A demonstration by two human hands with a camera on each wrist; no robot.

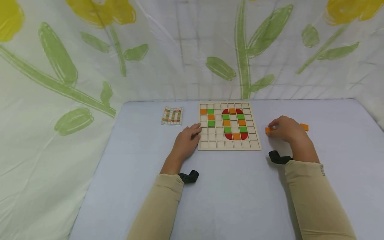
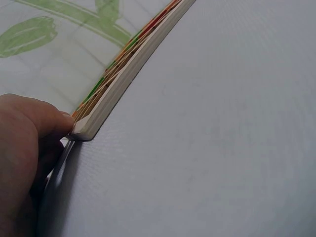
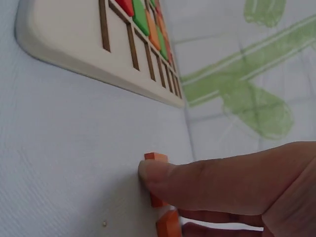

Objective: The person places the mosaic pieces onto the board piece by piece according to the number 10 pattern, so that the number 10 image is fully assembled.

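A cream grid board (image 1: 229,145) lies at the back of the table, with orange, green and red tiles set in some of its squares. My left hand (image 1: 186,141) rests at the board's left edge, fingertips at the rim. In the left wrist view the thumb (image 2: 61,121) touches a corner of the board (image 2: 106,106). Right of the board, my right hand (image 1: 285,130) pinches an orange tile (image 1: 268,130) close over the table. The right wrist view shows its thumb (image 3: 163,175) across that orange tile (image 3: 157,156), with a second orange piece (image 3: 169,226) just below.
Left of the board lies a small printed card (image 1: 172,116) with a coloured grid pattern. Another orange tile (image 1: 304,127) shows beyond the right hand. Behind the white table (image 1: 228,186) hangs a pale curtain (image 1: 168,76) with painted flowers.
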